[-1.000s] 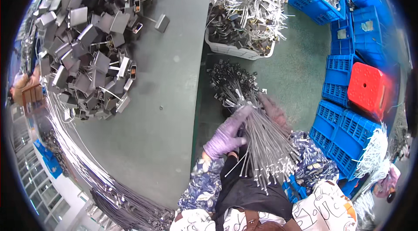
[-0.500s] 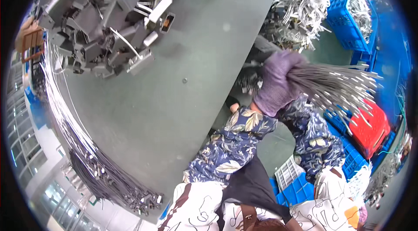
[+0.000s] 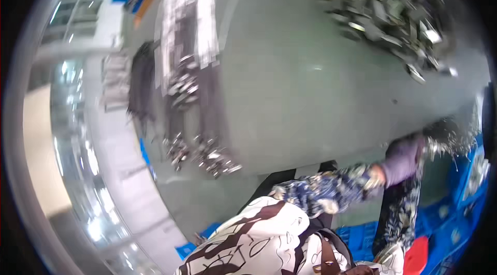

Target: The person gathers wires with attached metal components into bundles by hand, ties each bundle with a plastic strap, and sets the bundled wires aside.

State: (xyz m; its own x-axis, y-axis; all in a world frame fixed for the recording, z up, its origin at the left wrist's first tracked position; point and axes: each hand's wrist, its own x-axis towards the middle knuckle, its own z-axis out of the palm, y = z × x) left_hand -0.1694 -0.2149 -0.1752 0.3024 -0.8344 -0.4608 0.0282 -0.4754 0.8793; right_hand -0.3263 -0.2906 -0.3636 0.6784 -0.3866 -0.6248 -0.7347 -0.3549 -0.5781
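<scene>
Motion blurs much of the picture. My left hand (image 3: pixel 403 162), in a purple knitted glove, reaches out to the right beside the table edge. It is closed on a bundle of grey cables (image 3: pixel 449 134) with light tips, which sticks out past the glove. My right forearm, in a dark flowered sleeve (image 3: pixel 401 218), rises toward the same spot. The right hand is hidden behind the left glove and the cables, so its fingers do not show.
On the grey-green table (image 3: pixel 300 93) lie long bundled cables (image 3: pixel 181 68) with metal connectors at the left. A heap of metal housings (image 3: pixel 383 11) sits at the far right. Blue crates (image 3: pixel 357 236) and a red stool-like object (image 3: pixel 415 257) stand at lower right.
My view has swung left, so the table, cable bundles and housings heap appear further right. The left glove and its bundle now sit nearer the right rim.
</scene>
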